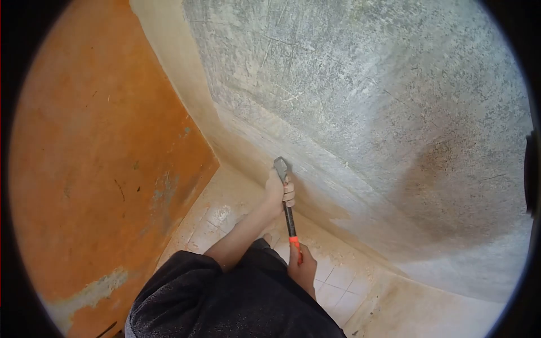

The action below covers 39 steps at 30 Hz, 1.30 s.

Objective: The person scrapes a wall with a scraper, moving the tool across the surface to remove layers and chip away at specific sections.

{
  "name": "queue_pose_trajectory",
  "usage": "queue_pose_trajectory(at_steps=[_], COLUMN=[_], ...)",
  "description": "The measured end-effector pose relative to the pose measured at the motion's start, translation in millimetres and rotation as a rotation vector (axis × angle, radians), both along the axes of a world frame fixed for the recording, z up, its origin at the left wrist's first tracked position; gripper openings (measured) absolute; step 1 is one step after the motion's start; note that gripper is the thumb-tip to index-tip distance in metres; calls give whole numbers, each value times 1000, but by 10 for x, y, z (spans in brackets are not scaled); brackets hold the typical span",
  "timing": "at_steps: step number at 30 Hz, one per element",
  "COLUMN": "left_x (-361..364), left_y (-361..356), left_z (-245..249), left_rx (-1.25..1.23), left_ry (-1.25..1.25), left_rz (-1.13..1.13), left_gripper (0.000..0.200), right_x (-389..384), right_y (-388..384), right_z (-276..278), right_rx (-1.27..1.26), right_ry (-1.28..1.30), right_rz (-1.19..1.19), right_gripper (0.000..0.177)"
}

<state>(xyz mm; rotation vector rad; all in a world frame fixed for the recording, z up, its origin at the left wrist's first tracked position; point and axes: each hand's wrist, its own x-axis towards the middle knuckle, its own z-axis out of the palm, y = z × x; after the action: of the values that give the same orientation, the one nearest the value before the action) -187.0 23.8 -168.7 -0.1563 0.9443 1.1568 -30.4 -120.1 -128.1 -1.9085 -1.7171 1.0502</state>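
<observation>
A long-handled scraper (pixel 290 221) with a grey head, a black shaft and an orange-red grip slants up toward the wall. Just below its head, my left hand (pixel 276 188) is closed around the tool. Lower down, my right hand (pixel 304 266) wraps the orange-red grip. The scraper's head lies against the lower part of the grey wall (pixel 349 84) in this view, where a pale band runs along the surface.
An orange wall (pixel 107 141) with chipped patches stands to the left, meeting the grey wall in a beige corner strip (pixel 186 73). Dusty white floor tiles (pixel 338 279) lie below, with debris scattered over them. A dark shadow falls on the grey wall at right.
</observation>
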Motion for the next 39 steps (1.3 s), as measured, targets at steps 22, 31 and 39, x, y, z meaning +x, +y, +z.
queue_pose_trajectory(at_steps=[22,31,39], left_x=[-388,-311,-132], left_y=[109,102,38], left_z=[-182,-186,-87], left_rx=[2,-108,-76], left_ry=[-19,-36,-58], left_rz=[-11,-30,-71], left_gripper=[40,44,45], right_x=[-364,-367,-150], right_y=[49,-23,-148], right_z=[-117,-134,-69], right_rx=[18,60,-46], right_ry=[10,39,69], right_rz=[-70,-115,-224], right_gripper=[25,27,26])
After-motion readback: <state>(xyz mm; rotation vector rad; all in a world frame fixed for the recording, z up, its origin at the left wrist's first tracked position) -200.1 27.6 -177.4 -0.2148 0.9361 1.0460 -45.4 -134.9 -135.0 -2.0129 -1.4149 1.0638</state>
